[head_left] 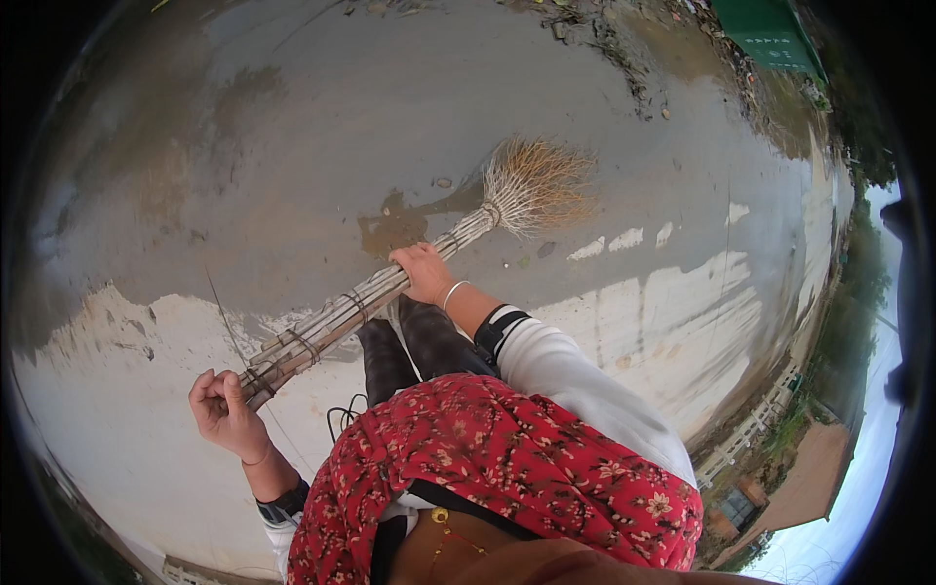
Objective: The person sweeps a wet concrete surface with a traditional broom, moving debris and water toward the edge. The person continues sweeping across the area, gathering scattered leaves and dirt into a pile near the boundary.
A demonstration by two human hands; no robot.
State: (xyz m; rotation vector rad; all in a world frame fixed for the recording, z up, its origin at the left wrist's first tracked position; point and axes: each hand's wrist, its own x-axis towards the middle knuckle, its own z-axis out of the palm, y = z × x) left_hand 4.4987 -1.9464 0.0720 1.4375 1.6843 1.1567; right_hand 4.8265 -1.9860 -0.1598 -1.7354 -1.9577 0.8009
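A broom [331, 322] made of bundled sticks, tied round in several places, slants across in front of my body. Its splayed bristles [538, 187], pale at the base and orange-brown at the tips, point to the far right over the wet ground. My right hand [422, 272] is wrapped round the handle a little below the bristles. At the handle's near left end my left hand [230, 413] is closed, its thumb and fingers against the stick ends. Whether the bristles touch the ground I cannot tell.
Grey muddy water [292, 175] covers the far ground, with pale dry concrete [166, 380] nearer me. Heaped debris [624, 58] lies at the far right beside a green bin-like container [770, 37]. A white low fence [751, 419] and a building [790, 487] stand to the right.
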